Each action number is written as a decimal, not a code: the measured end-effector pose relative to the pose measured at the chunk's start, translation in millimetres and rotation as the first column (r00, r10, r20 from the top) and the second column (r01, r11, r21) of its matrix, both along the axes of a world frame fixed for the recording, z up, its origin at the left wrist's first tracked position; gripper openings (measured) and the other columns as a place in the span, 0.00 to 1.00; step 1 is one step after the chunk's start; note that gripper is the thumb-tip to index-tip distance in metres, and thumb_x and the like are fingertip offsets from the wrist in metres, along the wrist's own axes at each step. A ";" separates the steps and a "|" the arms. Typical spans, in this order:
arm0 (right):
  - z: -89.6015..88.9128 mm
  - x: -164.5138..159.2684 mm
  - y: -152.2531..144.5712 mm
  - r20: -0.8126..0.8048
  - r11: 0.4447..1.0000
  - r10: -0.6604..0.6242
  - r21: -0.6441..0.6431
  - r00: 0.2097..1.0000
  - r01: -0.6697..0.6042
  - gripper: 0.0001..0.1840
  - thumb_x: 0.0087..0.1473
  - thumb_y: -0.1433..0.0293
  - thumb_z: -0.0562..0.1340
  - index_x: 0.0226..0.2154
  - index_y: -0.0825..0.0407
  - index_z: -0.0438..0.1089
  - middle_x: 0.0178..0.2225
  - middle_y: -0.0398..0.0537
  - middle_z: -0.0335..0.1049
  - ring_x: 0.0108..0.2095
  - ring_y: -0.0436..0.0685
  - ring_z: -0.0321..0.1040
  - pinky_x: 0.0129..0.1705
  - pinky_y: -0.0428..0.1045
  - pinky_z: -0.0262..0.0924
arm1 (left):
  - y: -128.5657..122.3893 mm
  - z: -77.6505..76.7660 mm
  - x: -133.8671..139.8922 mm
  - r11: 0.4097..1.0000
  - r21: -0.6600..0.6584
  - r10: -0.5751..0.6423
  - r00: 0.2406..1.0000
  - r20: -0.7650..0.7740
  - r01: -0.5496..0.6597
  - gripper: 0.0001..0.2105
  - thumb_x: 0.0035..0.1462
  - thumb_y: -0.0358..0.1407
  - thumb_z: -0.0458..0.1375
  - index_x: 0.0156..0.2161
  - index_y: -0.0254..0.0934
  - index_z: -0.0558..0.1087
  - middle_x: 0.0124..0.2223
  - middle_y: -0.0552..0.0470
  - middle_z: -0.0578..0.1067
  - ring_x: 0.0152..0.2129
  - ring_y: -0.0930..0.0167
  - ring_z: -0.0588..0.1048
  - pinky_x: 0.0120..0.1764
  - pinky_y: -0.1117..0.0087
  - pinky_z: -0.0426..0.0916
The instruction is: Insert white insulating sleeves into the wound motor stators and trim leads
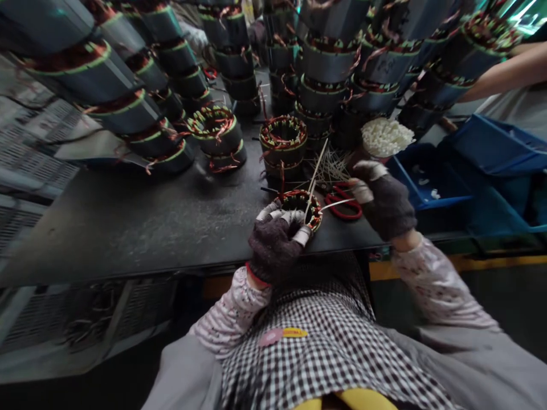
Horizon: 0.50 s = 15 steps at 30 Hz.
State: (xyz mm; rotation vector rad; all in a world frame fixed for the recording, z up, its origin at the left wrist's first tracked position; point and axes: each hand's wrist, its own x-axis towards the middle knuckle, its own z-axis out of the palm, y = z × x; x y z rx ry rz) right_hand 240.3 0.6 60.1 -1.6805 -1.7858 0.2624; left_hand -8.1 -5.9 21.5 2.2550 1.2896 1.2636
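Observation:
A motor stator [317, 219] with copper windings and a pale green rim sits at the front of the dark bench. My left hand [276, 236], in a dark fingerless glove with white-taped fingertips, is closed on its near left edge. From its right side a thin white strip [337, 204] runs to my right hand [382, 199], gloved the same way, whose taped thumb and fingers pinch the far end. Another pale strip [317, 171] slants up out of the stator's opening. Red-handled scissors [346, 212] lie between the stator and my right hand.
Tall stacks of stators [327, 68] line the back, with shorter ones [284, 145] [217, 134] before them. Beyond the scissors lie loose pale strips [335, 168] and a bundle of white pieces [387, 138]. Blue bins [453, 193] stand right, near another person's arm [508, 74].

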 end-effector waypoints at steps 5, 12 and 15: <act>-1.4 22.5 24.9 0.505 0.890 0.212 -0.453 0.837 0.048 0.21 0.69 0.65 0.60 0.59 0.58 0.72 0.47 0.69 0.81 0.46 0.71 0.81 0.49 0.58 0.70 | 2.4 -7.4 5.0 1.000 0.009 -0.010 0.997 -0.078 0.010 0.10 0.63 0.40 0.65 0.47 0.39 0.81 0.40 0.51 0.87 0.42 0.62 0.86 0.69 0.47 0.68; 16.6 23.4 -1.3 0.513 0.873 0.193 -0.478 0.837 0.092 0.22 0.69 0.55 0.59 0.51 0.56 0.73 0.44 0.65 0.82 0.43 0.65 0.80 0.40 0.51 0.62 | -9.4 -21.1 -19.3 0.998 0.049 0.035 0.999 -0.034 -0.033 0.20 0.63 0.38 0.66 0.59 0.39 0.72 0.52 0.45 0.85 0.57 0.57 0.81 0.66 0.50 0.74; 17.4 29.3 -30.8 0.405 0.887 0.218 -0.462 0.888 -0.007 0.18 0.68 0.60 0.60 0.54 0.53 0.72 0.46 0.62 0.81 0.41 0.62 0.79 0.41 0.50 0.64 | -8.0 -28.2 -24.7 1.000 0.016 0.024 0.999 -0.035 -0.024 0.19 0.61 0.37 0.67 0.56 0.42 0.72 0.50 0.46 0.84 0.56 0.56 0.80 0.63 0.49 0.77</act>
